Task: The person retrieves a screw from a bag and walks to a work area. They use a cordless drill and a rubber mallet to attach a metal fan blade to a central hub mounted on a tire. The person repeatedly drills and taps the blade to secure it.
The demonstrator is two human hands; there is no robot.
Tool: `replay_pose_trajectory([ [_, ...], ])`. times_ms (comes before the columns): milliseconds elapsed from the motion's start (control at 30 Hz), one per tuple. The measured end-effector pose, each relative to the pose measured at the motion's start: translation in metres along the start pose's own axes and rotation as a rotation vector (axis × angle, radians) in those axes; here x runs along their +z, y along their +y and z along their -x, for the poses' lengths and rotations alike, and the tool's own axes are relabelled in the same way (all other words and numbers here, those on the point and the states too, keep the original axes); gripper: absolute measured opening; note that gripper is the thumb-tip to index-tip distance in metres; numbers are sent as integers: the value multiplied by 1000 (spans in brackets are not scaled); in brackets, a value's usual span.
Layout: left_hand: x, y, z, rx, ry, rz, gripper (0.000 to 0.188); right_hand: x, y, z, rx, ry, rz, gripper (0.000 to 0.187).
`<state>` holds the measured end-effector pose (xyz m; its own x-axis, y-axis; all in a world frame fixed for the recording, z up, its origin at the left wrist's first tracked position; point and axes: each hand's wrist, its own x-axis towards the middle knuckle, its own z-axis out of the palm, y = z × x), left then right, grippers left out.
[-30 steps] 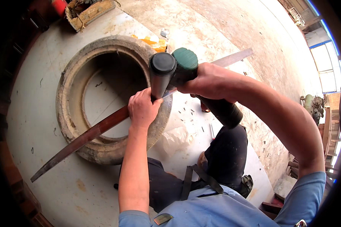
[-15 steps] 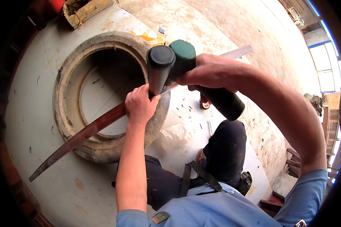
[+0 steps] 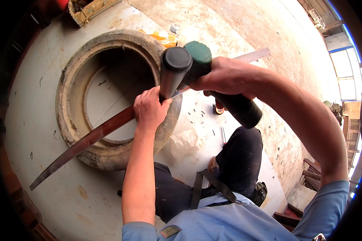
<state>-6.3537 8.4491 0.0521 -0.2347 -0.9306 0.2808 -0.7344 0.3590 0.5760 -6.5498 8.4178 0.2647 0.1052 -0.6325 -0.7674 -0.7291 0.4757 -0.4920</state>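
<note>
A long, slightly curved reddish-brown strip (image 3: 102, 130), apparently wood, lies slantwise over an old dirty tyre (image 3: 70, 132). My left hand (image 3: 151, 106) is closed around its middle, at the tyre's right side. My right hand (image 3: 221, 78) is wrapped round a green and black power tool (image 3: 199, 56) above the strip's right part. A dark grey cylinder with a black cap (image 3: 176, 66) rises beside the tool, its lower end close to my left thumb. A black cylindrical part (image 3: 243, 112) sticks out below my right hand. The tool's contact with the strip is hidden.
The tyre lies on a pale board (image 3: 32, 132). Near my bent knee (image 3: 241, 156) are a small round red and black item (image 3: 218, 109), dark scraps and a crumpled translucent bag (image 3: 185, 142). A worn box (image 3: 92, 10) stands far left; wooden pieces (image 3: 287, 219) lie at lower right.
The tool and capped cylinder have shifted slightly to the right in the picture, along with my right hand. My left hand keeps its grip on the strip.
</note>
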Motion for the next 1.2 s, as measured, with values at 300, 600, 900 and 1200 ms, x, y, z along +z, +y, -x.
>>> replay_pose_trajectory([
  [300,1,-2,0,1,0,-6,34,0,1,-3,10,-4,-25,42],
  [600,0,1,-1,-9,22,21,27,1,0,-5,42,-3,-38,38],
  [900,2,-1,0,-5,42,23,26,6,6,-6,7,4,-44,30],
  [1200,1,-2,-1,-10,39,34,26,9,-4,0,59,22,-71,29],
])
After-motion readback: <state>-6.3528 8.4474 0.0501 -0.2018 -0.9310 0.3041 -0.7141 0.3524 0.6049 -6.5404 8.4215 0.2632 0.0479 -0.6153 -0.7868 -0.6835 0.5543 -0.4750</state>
